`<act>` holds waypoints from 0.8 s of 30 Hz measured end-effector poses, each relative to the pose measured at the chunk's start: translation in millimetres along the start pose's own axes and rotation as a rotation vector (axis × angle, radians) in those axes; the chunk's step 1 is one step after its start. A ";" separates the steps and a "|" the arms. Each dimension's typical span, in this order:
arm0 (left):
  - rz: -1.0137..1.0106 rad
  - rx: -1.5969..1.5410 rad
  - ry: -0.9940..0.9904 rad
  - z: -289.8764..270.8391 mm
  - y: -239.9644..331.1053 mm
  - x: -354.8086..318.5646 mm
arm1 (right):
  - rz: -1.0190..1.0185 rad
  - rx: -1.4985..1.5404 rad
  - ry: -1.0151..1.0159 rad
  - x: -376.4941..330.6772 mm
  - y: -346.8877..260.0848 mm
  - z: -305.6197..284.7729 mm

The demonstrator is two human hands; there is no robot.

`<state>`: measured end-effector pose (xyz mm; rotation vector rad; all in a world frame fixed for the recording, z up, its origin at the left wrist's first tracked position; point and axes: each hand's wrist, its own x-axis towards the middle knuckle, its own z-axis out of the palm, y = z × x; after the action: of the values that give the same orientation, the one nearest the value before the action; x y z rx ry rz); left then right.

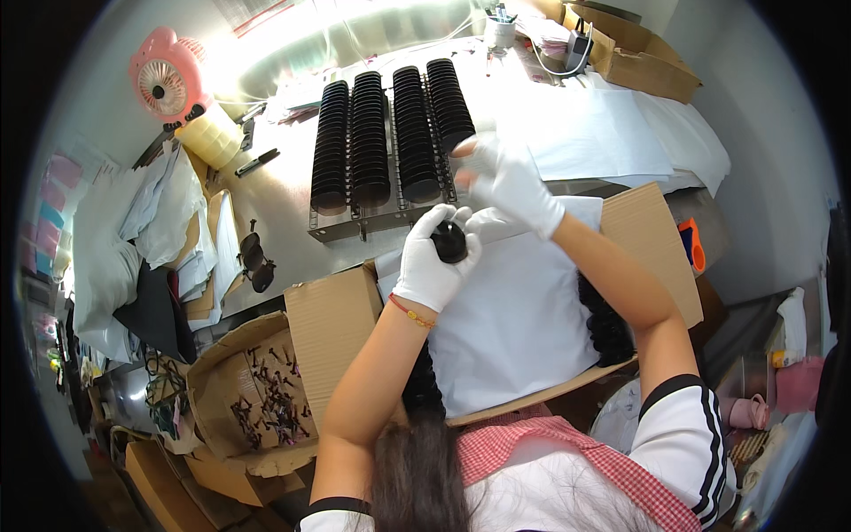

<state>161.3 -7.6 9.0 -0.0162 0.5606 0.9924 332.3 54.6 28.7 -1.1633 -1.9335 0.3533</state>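
Observation:
My left hand (432, 262), in a white glove, grips a small round black disc (449, 241) above a cardboard box (332, 324). My right hand (508, 177), also gloved in white, hovers just beyond it with fingers spread, blurred, near the front end of a metal rack (355, 223). The rack holds several rows of stacked black discs (370, 142). Inside the box lies a white sheet (514, 315), and more black discs (607, 328) show at its right edge.
A pink desk fan (166, 82) and a roll of tape (211, 135) stand at the back left. Sunglasses (255, 257) lie on the metal table. An open box of small dark parts (266, 399) sits lower left. White sheets (603, 133) and another carton (634, 49) are back right.

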 end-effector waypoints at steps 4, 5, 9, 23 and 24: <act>0.448 0.753 0.093 -13.4 5.2 26.4 | 0.343 0.121 0.146 44.9 67.8 13.1; 0.579 0.938 0.186 -18.6 4.3 35.7 | 0.312 0.178 0.056 49.8 78.2 15.0; 0.994 1.683 0.293 -39.7 10.3 66.1 | 0.260 0.296 -0.293 71.2 90.5 21.2; 0.820 1.479 0.161 -41.4 20.0 57.6 | -0.371 -0.406 0.214 35.7 72.2 69.9; 0.638 1.290 0.198 -37.7 17.5 50.3 | -0.304 -0.340 0.298 37.9 65.1 59.0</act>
<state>151.8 31.9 -42.1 1.2867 1.3559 1.0762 317.1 130.6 -27.4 -1.0383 -1.9066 -0.3068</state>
